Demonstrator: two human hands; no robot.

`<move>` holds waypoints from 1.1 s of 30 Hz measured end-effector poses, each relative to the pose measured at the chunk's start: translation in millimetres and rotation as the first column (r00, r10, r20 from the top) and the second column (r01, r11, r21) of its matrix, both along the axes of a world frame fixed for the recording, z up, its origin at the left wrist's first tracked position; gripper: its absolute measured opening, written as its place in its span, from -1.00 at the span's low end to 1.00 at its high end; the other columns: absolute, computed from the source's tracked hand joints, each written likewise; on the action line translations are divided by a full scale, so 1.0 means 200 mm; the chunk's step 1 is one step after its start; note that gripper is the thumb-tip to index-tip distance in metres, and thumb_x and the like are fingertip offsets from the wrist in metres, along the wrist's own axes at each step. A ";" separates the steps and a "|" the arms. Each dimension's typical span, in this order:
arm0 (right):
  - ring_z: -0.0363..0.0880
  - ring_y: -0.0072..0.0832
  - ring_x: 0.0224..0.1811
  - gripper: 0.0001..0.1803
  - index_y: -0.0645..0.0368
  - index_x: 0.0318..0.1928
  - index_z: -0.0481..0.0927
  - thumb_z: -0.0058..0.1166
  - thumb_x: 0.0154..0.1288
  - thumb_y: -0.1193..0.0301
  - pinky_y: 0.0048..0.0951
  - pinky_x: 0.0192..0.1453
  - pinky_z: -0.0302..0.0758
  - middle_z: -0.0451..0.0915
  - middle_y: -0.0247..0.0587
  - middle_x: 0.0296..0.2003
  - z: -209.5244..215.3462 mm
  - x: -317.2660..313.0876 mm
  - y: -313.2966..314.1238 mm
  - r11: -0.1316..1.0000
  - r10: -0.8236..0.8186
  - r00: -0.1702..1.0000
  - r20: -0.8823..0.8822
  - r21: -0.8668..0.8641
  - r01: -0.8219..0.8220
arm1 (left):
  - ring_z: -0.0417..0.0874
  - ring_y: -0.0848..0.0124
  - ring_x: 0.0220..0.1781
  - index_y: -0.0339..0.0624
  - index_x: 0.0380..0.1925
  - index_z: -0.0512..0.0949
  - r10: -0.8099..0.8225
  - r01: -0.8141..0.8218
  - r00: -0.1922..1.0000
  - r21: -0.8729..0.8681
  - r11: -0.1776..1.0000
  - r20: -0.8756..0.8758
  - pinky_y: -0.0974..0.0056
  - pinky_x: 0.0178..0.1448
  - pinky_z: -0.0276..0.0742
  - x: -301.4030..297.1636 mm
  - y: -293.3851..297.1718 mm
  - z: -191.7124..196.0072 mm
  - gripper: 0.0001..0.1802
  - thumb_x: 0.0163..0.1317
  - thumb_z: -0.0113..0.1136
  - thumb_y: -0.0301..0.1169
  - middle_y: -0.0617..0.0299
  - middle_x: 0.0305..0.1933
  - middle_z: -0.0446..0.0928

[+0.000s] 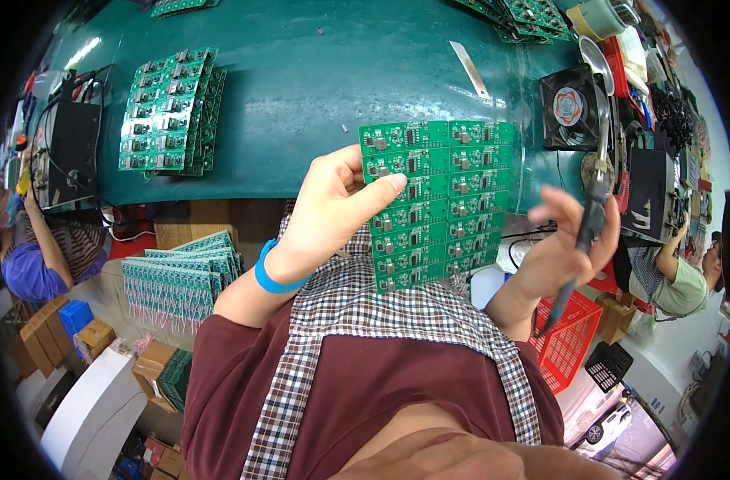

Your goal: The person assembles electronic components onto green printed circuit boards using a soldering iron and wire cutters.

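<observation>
My left hand [333, 200] grips the left edge of a green circuit board panel [449, 200], its thumb lying on the front face. The panel carries two columns of repeated small circuits. It is held tilted up over the table's near edge, in front of my checked apron. To its right, my right hand [569, 240] is closed around the black handle of a soldering iron [593, 220]. The handle slants, and its lower end is blurred. The iron is apart from the panel, near a round pad [597, 172].
Stacked circuit panels [169, 112] lie at the left of the green table [301, 88]. A metal strip [469, 70] lies at the back. A black fan [571, 108] and a black box [653, 192] stand right. Wired boards [181, 276] are below left; a red crate [569, 340] is below right.
</observation>
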State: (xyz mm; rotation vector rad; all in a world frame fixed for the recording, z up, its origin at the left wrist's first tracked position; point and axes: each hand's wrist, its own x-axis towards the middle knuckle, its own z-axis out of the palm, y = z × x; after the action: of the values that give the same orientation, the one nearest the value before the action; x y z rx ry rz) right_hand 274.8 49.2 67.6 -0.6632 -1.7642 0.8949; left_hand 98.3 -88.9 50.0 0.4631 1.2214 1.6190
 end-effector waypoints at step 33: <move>0.53 -0.35 -0.62 -0.81 0.35 -0.40 0.54 -0.01 0.01 0.46 -0.47 -0.53 0.45 0.54 -0.11 -0.60 0.09 0.01 -0.09 0.925 0.365 0.909 0.202 0.030 -0.378 | 0.50 0.59 -0.25 -0.37 -0.19 0.44 -0.011 0.009 0.998 0.025 1.000 0.064 0.44 -0.16 0.46 0.01 0.01 -0.01 -0.79 0.17 0.04 -0.51 0.24 -0.24 0.53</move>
State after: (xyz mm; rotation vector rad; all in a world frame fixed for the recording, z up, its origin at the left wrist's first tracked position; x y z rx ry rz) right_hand 277.7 31.4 85.6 -0.3812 -2.1321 1.0469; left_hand 99.9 -86.7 48.6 0.4289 1.1505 1.6300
